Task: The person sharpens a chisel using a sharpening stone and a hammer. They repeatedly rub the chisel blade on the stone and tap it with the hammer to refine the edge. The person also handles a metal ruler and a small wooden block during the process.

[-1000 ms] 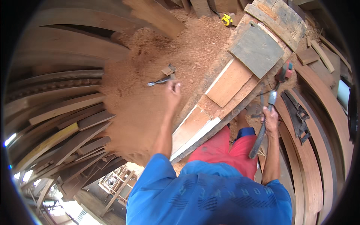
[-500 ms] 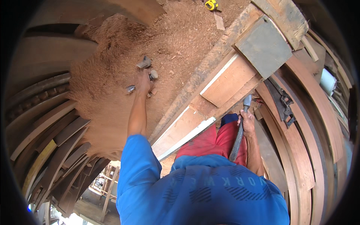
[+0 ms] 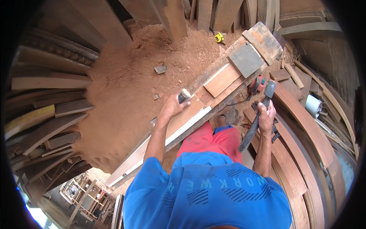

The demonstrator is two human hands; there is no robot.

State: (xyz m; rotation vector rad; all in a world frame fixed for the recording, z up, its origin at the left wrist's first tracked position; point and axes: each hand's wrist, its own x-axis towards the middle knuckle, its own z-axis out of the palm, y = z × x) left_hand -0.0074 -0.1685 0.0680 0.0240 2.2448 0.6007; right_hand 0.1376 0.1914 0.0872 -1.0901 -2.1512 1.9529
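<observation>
My left hand (image 3: 171, 108) is closed around a short tool with a pale, round-ended handle (image 3: 185, 94), just over the long timber's left edge. That tool is blurred, and its lower end is hidden. Closed on a long dark club-like tool (image 3: 249, 137) is my right hand (image 3: 265, 115), right of the timber. The tool slants, its blue-grey rounded end up and its dark shaft pointing down toward my red trousers. Between my hands lies a pale board with white edges (image 3: 187, 128). A reddish wood block (image 3: 222, 81) and a grey square plate (image 3: 246, 60) rest farther up the timber.
Sawdust (image 3: 114, 114) covers the ground left, with a small metal piece (image 3: 160, 68) and a yellow tape measure (image 3: 219, 37) on it. A red-and-black tool (image 3: 257, 84) lies beyond the timber. Curved planks (image 3: 305, 122) line the right; stacked boards (image 3: 49, 82) the left.
My left hand has come up from the sawdust to the timber, now with the round-ended tool in it. My right hand has raised the dark tool. The view has shifted.
</observation>
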